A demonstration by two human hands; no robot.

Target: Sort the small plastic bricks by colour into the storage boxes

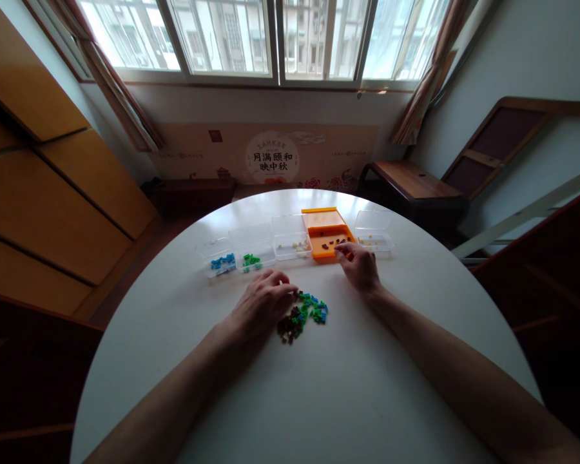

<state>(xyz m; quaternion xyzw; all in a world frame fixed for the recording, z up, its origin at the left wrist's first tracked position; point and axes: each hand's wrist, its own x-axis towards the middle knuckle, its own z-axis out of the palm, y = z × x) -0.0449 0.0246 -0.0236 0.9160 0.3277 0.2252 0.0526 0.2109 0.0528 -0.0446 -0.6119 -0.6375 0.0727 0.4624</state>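
A loose pile of small building bricks (pixel 312 308), green, blue, brown and pale, lies on the white round table (pixel 290 399). At its upper left edge is my left hand (pixel 269 291), with fingers bent and thumb and forefinger close together; what is between them is too small to make out. My right hand (pixel 360 265) reaches over the front right of an open orange box (pixel 321 256), fingertips pinched. Brown bricks (pixel 325 246) lie inside that box, and any piece in the pinch cannot be told from them.
Open clear boxes stand in a row: one with blue bricks (pixel 223 262), one with green bricks (pixel 251 261), one with pale bricks (pixel 299 245), and, right of the orange box, one with yellow bricks (pixel 368 242). A wooden side table (pixel 415 179) stands beyond.
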